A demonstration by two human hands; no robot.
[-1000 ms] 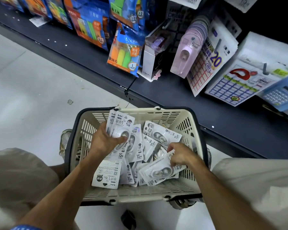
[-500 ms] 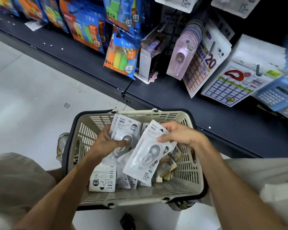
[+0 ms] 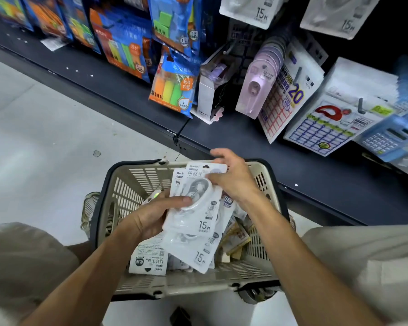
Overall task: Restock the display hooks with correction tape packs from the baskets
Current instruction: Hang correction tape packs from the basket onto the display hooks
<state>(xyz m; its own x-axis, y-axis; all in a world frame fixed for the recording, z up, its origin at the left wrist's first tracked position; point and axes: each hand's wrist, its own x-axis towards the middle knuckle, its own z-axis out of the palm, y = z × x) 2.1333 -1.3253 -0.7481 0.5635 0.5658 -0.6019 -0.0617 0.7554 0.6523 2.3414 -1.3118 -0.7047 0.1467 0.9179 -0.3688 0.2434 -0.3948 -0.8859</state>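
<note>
1. The left hand (image 3: 156,215) is closed around a fanned stack of white correction tape packs (image 3: 196,208), thumb pressed on the clear blister of the front pack, fingers hidden behind the stack.
2. The right hand (image 3: 233,180) pinches the top edge of the front pack between thumb and fingers – both hands hold the same stack, which sits above the middle of the basket (image 3: 137,182).
3. The basket is beige slotted plastic with a dark rim, standing on the pale floor (image 3: 33,142) between the person's knees; its far rim is just beside the dark base shelf (image 3: 132,90).
4. Loose packs (image 3: 149,260) lie on the basket bottom under the held stack, 1 at the near left face-down with a printed code showing; some small brownish packets (image 3: 236,236) lie at the right side of the basket.
5. A second basket (image 3: 90,208) peeks out at the left, mostly hidden behind the first.
6. On the far display, 2 white packs marked 15m (image 3: 252,10) hang at the top right – directly above the hands.
7. Lower on the display hang pink tape dispensers (image 3: 257,90), label sheets marked 20 (image 3: 285,100), and a blue calculator (image 3: 391,137) at the far right.
8. Blue-and-orange packs of coloured sticks (image 3: 174,88) hang to the left; a white open box (image 3: 210,97) sits between them and the pink dispensers.
9. The hanging goods crowd the space between the basket and the upper hooks.
</note>
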